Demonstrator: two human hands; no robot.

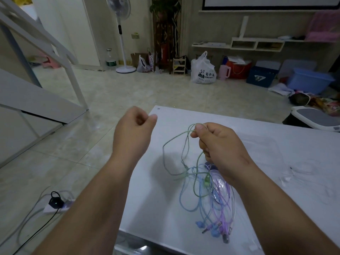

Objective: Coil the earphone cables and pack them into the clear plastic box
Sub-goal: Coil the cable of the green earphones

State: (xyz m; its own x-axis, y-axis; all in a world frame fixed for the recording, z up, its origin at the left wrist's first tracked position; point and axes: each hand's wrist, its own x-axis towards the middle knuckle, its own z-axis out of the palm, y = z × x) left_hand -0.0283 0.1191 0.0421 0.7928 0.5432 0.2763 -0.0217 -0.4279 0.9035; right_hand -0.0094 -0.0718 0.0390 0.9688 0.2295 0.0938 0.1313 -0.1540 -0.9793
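Observation:
My right hand [219, 146] is raised over the white table [276, 181] and pinches loops of a pale green earphone cable [176, 142] between thumb and fingers. The green cable hangs down into a tangle of blue [187, 201] and purple earphone cables [223, 192] lying on the table, their plugs and earbuds toward the near edge. My left hand [134, 129] hovers to the left of the green loops with fingers curled and thumb against them, holding nothing that I can see. A clear plastic box [263, 144] lies faintly visible on the table behind my right hand.
Clear plastic wrappers [294, 173] lie on the right part of the table. A power strip with cords [55, 203] sits on the tiled floor at left. Bags, bins and a standing fan [121, 34] line the far wall. White stairs [36, 89] rise at left.

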